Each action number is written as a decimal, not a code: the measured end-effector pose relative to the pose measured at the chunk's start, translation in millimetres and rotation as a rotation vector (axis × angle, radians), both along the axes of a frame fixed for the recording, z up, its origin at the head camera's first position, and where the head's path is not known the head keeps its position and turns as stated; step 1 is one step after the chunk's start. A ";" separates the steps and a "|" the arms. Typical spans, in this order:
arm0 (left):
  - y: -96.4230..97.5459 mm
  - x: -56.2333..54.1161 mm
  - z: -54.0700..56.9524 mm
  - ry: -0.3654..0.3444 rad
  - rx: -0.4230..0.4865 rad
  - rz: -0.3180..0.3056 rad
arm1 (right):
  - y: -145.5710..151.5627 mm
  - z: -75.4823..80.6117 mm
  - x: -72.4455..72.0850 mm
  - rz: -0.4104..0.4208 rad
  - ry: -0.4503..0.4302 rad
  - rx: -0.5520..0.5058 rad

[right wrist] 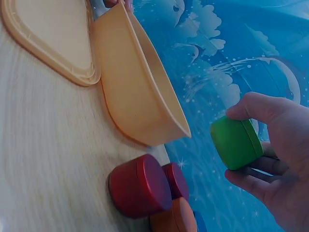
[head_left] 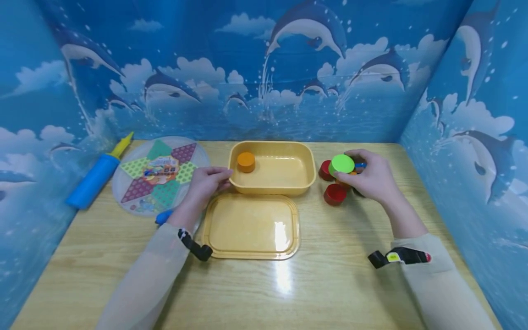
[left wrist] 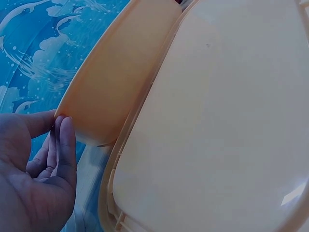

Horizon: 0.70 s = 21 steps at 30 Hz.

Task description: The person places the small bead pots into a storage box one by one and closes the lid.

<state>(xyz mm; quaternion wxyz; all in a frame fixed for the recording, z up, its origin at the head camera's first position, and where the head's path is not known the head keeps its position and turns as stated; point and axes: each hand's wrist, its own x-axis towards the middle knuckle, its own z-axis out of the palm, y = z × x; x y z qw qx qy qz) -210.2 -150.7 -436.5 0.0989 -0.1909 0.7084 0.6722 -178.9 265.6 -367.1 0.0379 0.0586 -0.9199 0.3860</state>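
Pale sleeves (head_left: 140, 275) are flanking lid (head_left: 247, 227). Right hand (head_left: 373, 176) is pinching squat, bright-green pot (head_left: 341, 164) near red pots (head_left: 335, 195), left hand (head_left: 205, 182) pinching box rim (head_left: 276, 190). Box wall (right wrist: 130, 92) is parting green pot from orange pot (head_left: 246, 162) inside.

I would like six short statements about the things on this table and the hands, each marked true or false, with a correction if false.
1. The right hand holds a green container. True.
2. The lid lies on the table, on the near side of the box. True.
3. The box is empty. False: an orange container is inside.
4. No hand touches the box. False: the left hand pinches its rim.
5. Every container in view is green or orange. False: two red containers stand on the table.
6. A pump lies beside the round board. True.
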 end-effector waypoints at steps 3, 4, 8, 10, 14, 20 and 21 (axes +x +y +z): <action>0.1 0.3 0.7 0.001 0.002 0.001 | -11.0 3.5 -9.1 0.040 -0.010 0.002; 0.2 0.4 0.9 0.001 0.003 0.001 | -14.7 4.3 -11.9 0.053 -0.019 0.002; 0.4 1.0 1.6 0.000 0.009 0.004 | -29.7 6.5 -21.8 0.109 -0.063 -0.007; 0.3 1.1 1.3 -0.005 0.010 0.004 | -36.6 7.0 -26.8 0.134 -0.079 -0.008; -0.2 1.0 -0.5 -0.007 0.005 0.000 | -48.7 8.0 -36.1 0.181 -0.080 -0.004; -1.0 1.6 1.0 -0.003 -0.007 -0.007 | -66.8 10.8 -49.7 0.255 -0.072 -0.005; -1.0 1.6 1.6 -0.004 -0.007 -0.006 | -69.5 10.7 -52.5 0.265 -0.069 -0.001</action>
